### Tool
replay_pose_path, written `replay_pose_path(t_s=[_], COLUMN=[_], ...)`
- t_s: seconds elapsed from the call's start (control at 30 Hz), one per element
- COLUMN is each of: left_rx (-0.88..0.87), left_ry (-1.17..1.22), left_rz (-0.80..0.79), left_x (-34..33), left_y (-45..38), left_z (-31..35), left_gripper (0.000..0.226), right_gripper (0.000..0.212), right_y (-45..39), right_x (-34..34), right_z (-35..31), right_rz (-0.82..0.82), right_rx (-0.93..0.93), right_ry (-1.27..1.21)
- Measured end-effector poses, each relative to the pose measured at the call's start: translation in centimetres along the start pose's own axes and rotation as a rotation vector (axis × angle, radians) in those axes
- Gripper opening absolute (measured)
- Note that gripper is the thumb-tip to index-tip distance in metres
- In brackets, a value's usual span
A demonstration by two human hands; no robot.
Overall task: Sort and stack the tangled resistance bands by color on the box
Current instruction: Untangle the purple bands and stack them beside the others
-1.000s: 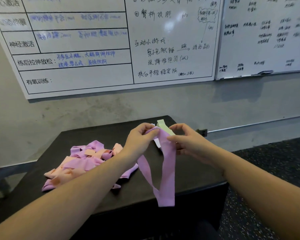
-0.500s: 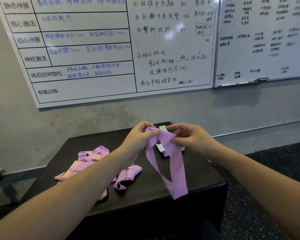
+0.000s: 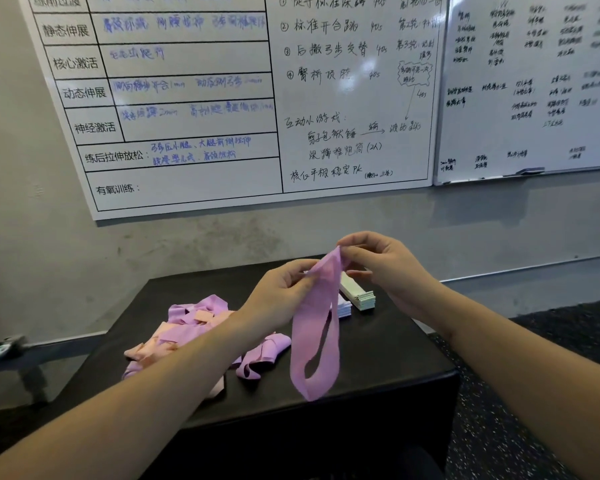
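Both hands are raised above the black padded box (image 3: 378,368) and hold one thin purple elastic loop band (image 3: 314,341). The left hand (image 3: 281,299) pinches the band's upper edge between curled fingers and thumb. The right hand (image 3: 385,268) pinches the top of the same band slightly higher, fingers curled. The loop hangs open below them, its lower end just above the box surface near the front edge.

On the left part of the box lies a tangled heap of purple and peach bands (image 3: 184,327), partly hidden by the left forearm. A loose curled purple band (image 3: 264,355) lies just beside the heap. At the back of the box, behind the held loop, sits a flat stack of pale green folded bands (image 3: 359,294), and next to it a lower stack of pale bands (image 3: 343,308), colour uncertain.

A large whiteboard (image 3: 187,98) on the grey wall carries printed row headings: 静态伸展, 核心激活, 动态伸展, 神经激活, 练后拉伸放松, 有氧训练. Handwritten entries include 标准开合跳 40s and 互动小游戏. A second whiteboard (image 3: 534,81) to the right bears handwriting too small to read.
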State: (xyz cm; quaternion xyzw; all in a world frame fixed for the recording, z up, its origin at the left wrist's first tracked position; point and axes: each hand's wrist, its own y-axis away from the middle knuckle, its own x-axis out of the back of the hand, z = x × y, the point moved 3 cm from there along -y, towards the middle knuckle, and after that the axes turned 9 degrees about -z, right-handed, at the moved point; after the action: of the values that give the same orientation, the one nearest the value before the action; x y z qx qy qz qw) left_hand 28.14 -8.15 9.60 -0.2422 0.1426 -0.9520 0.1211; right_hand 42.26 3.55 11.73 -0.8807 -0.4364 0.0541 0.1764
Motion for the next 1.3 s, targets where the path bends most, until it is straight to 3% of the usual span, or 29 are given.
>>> replay_pose_path(t_s=[0.13, 0.3, 0.47, 0.57, 0.7, 0.93, 1.07, 1.2, 1.3], left_rx=[0.061, 0.065, 0.072, 0.09, 0.098, 0.131, 0.185, 0.239, 0.285], left_ry=[0.053, 0.316, 0.256, 0.263, 0.389, 0.566, 0.583, 0.555, 0.54], left_rz=[0.001, -0.028, 0.046, 0.084, 0.103, 0.248, 0.355, 0.377, 0.372], left_x=[0.1, -0.1, -0.2, -0.3, -0.1, 2.3, 4.2, 5.4, 5.4], left_y=[0.5, -0.2, -1.1, -1.8, -3.0, -5.9, -7.4, -8.1, -8.6], left_z=[-0.4, 1.0, 0.4, 0.1, 0.1, -0.7, -2.9, -5.4, -8.1], left_gripper=[0.029, 0.031, 0.018, 0.019, 0.017, 0.013, 0.02, 0.015, 0.012], right_gripper=[0.015, 0.028, 0.023, 0.02, 0.053, 0.016, 0.018, 0.032, 0.045], right_y=[-0.3, -0.9, -0.9, -0.5, 0.3, 1.3, 1.9, 3.2, 3.9], right_x=[-0.5, -1.3, -1.7, -1.7, -1.9, -1.2, -0.1, 0.8, 1.6], right_z=[-0.7, -0.9, -0.5, 0.7, 3.6, 7.9, 10.4, 12.4, 13.7], right_rz=[0.033, 0.004, 0.066, 0.065, -0.054, -0.139, -0.157, -0.221, -0.16], right_rx=[0.05, 0.161, 0.233, 0.153, -0.09, -0.222, -0.284, -0.352, -0.344], right_ry=[0.029, 0.231, 0.296, 0.222, 0.158, 0.165, 0.183, 0.162, 0.233])
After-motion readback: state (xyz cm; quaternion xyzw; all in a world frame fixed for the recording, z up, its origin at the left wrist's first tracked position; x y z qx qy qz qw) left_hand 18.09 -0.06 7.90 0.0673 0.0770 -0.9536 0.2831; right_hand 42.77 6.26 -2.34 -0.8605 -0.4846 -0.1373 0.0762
